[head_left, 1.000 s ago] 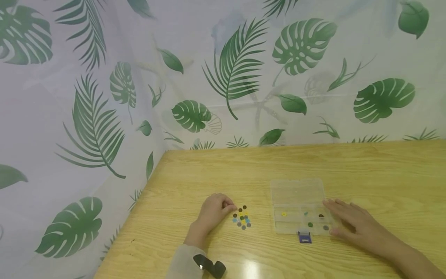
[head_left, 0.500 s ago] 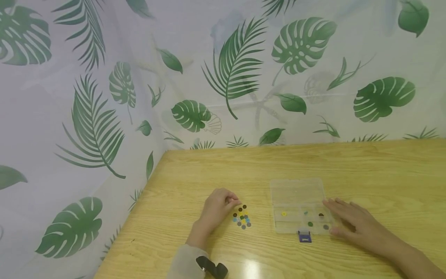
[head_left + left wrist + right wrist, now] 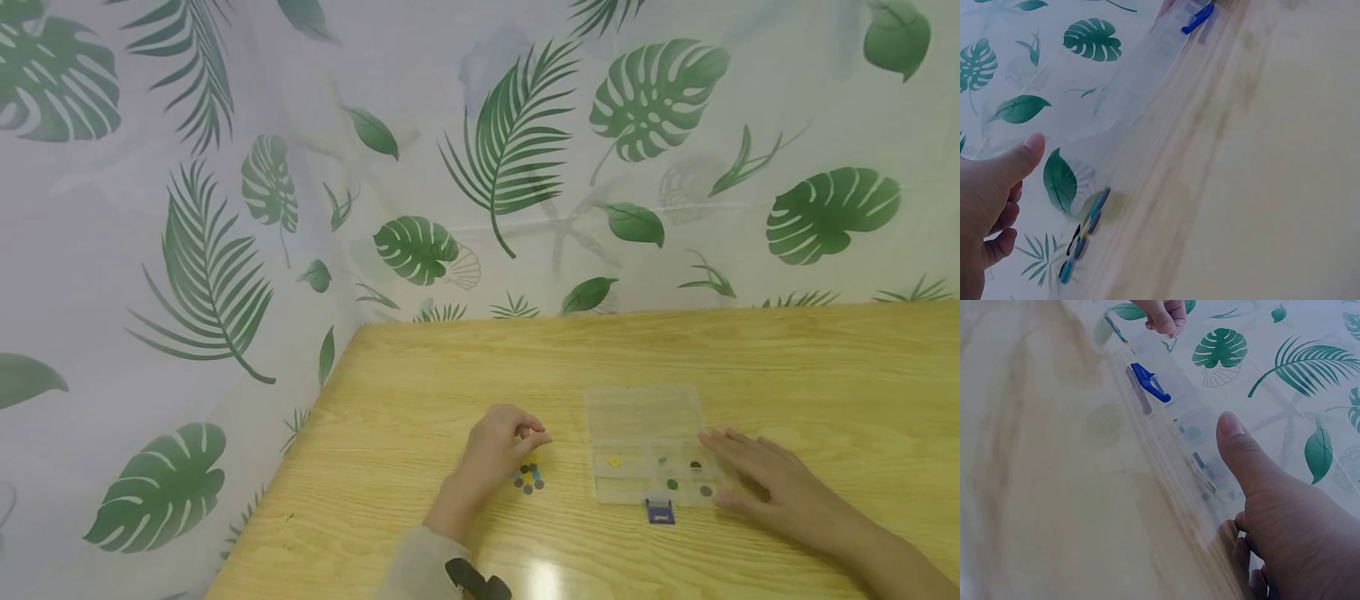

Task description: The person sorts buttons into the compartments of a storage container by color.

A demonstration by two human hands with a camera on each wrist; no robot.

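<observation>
"What's the left hand (image 3: 497,447) doing?"

"Thumb and finger meet by the round discs (image 3: 528,477) on the worktop (image 3: 825,358). No telling if they pinch one. One at a time should work best."

"And the open box (image 3: 621,492)?"

"Right of those, long side going left to right, clasp (image 3: 661,512) at the near edge. The right hand (image 3: 772,485) touches its end, fingers straight, gripping nothing."

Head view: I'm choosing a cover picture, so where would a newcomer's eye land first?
Probably on the large green leaves printed across the pale backdrop that fills the upper part of the view. Below, on the wooden table, a clear open box with a blue-purple latch stands out beside the right hand. To the box's left, a cluster of small coloured discs lies by the left hand.
</observation>
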